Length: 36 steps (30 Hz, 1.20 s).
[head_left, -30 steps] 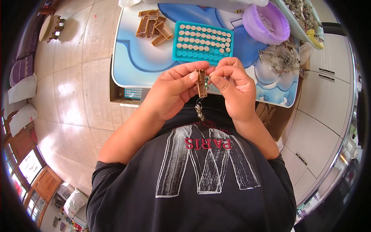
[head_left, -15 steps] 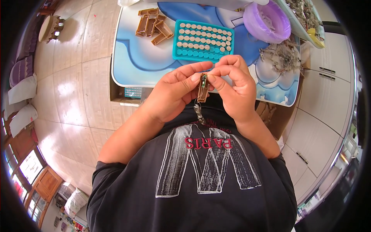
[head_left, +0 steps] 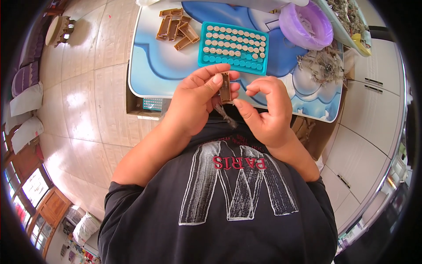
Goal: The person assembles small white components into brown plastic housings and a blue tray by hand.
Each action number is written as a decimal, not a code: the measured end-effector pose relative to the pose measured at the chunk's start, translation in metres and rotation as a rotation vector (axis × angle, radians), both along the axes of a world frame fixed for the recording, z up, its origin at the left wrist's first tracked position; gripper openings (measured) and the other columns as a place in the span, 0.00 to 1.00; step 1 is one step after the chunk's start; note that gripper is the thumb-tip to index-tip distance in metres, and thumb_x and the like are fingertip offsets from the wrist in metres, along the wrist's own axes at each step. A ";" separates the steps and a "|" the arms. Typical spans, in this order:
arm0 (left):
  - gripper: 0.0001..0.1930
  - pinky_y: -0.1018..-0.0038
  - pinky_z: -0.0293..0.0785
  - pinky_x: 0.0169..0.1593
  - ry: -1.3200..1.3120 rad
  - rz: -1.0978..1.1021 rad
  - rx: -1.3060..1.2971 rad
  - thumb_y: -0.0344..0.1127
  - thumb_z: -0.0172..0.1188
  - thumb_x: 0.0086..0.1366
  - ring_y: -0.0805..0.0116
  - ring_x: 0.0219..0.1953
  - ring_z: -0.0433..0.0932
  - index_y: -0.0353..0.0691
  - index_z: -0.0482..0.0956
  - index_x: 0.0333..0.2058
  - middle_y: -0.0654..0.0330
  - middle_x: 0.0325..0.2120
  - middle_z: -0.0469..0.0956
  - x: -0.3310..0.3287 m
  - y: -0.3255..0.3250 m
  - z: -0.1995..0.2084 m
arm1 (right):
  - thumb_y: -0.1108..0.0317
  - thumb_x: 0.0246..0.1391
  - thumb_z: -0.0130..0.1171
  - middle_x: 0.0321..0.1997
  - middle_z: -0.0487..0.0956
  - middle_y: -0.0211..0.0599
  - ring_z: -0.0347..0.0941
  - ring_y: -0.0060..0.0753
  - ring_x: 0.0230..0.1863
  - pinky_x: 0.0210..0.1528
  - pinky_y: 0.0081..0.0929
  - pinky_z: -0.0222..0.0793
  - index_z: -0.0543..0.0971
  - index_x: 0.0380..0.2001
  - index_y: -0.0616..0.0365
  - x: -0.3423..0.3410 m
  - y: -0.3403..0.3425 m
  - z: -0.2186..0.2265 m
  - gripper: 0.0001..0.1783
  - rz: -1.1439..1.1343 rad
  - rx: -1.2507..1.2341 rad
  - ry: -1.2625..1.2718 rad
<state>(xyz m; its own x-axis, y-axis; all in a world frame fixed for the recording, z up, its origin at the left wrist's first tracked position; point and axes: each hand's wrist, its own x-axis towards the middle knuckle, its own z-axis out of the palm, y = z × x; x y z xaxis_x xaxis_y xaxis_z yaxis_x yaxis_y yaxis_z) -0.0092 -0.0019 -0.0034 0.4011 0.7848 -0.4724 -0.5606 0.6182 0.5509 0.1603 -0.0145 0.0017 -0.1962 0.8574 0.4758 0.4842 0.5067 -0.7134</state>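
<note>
My left hand [head_left: 196, 96] grips a small brown plastic case [head_left: 225, 89] between thumb and fingers, its long open side facing up. A thin bundle of grey wires [head_left: 226, 116] hangs just below the case, over the dark shirt. Beside it, on the right, my right hand [head_left: 269, 108] is open, with thumb and curled forefinger apart and nothing visible between them. The right thumb tip is close to the lower end of the case; whether it touches is unclear. Beyond the hands lies a teal tray [head_left: 257, 67] holding rows of round silver button cells [head_left: 233, 38].
Several brown cases [head_left: 178, 29] lie piled at the table's far left. A purple basin [head_left: 323, 38] stands far right, beside a tangle of wired parts [head_left: 321, 64]. All rest on a blue and white cloud-patterned table [head_left: 151, 81]. White cabinets [head_left: 373, 114] line the right side.
My right hand has let go of the brown case and drawn slightly away. My left hand has shifted the case a little up and left; the green circuit board seen before no longer shows.
</note>
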 end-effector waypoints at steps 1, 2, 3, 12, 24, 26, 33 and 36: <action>0.15 0.71 0.75 0.47 0.037 0.065 0.014 0.32 0.47 0.68 0.66 0.43 0.76 0.31 0.65 0.50 0.53 0.43 0.74 0.002 0.001 0.002 | 0.65 0.36 0.70 0.30 0.74 0.34 0.70 0.38 0.30 0.35 0.30 0.63 0.72 0.33 0.57 -0.001 -0.003 0.002 0.20 -0.002 -0.032 -0.062; 0.13 0.70 0.76 0.47 0.073 0.128 0.027 0.31 0.48 0.68 0.65 0.43 0.76 0.32 0.66 0.48 0.53 0.43 0.74 0.005 0.001 0.004 | 0.64 0.35 0.71 0.30 0.74 0.33 0.70 0.37 0.29 0.34 0.31 0.62 0.71 0.33 0.56 -0.003 -0.004 0.002 0.22 -0.006 -0.064 -0.124; 0.13 0.70 0.76 0.47 0.073 0.125 0.028 0.31 0.48 0.68 0.65 0.43 0.76 0.32 0.66 0.48 0.53 0.43 0.74 0.006 0.001 0.005 | 0.62 0.33 0.72 0.28 0.73 0.30 0.71 0.36 0.29 0.34 0.32 0.61 0.71 0.32 0.54 -0.008 -0.004 0.002 0.23 0.006 -0.070 -0.113; 0.11 0.66 0.76 0.47 0.107 0.277 0.083 0.31 0.47 0.68 0.62 0.45 0.75 0.34 0.63 0.46 0.52 0.44 0.71 0.006 0.005 0.010 | 0.72 0.36 0.69 0.31 0.75 0.32 0.73 0.34 0.32 0.38 0.29 0.65 0.73 0.35 0.56 -0.013 -0.009 -0.006 0.20 0.051 -0.317 0.066; 0.12 0.63 0.76 0.49 0.057 0.278 0.021 0.31 0.45 0.69 0.59 0.47 0.75 0.36 0.64 0.48 0.52 0.46 0.71 0.003 0.008 0.002 | 0.74 0.31 0.58 0.32 0.75 0.34 0.72 0.37 0.38 0.36 0.32 0.69 0.74 0.20 0.57 -0.002 -0.002 0.002 0.06 0.381 0.266 -0.189; 0.11 0.64 0.76 0.49 0.094 0.276 0.030 0.32 0.45 0.69 0.59 0.47 0.75 0.35 0.64 0.48 0.52 0.46 0.71 0.004 0.007 0.005 | 0.72 0.33 0.57 0.33 0.76 0.33 0.72 0.37 0.39 0.37 0.33 0.68 0.74 0.19 0.57 -0.003 -0.001 -0.003 0.04 0.394 0.275 -0.230; 0.12 0.65 0.75 0.50 0.130 0.300 0.140 0.31 0.46 0.68 0.59 0.48 0.74 0.34 0.63 0.48 0.51 0.46 0.71 0.009 0.002 0.007 | 0.74 0.36 0.66 0.28 0.75 0.34 0.72 0.40 0.31 0.34 0.35 0.64 0.73 0.27 0.56 -0.012 0.003 -0.004 0.12 0.048 0.064 -0.085; 0.12 0.65 0.74 0.51 0.146 0.304 0.167 0.30 0.46 0.68 0.59 0.49 0.74 0.34 0.63 0.49 0.51 0.47 0.71 0.011 0.001 0.008 | 0.74 0.36 0.67 0.26 0.74 0.32 0.70 0.39 0.28 0.30 0.34 0.60 0.71 0.28 0.55 -0.020 0.004 -0.007 0.15 0.012 0.058 -0.090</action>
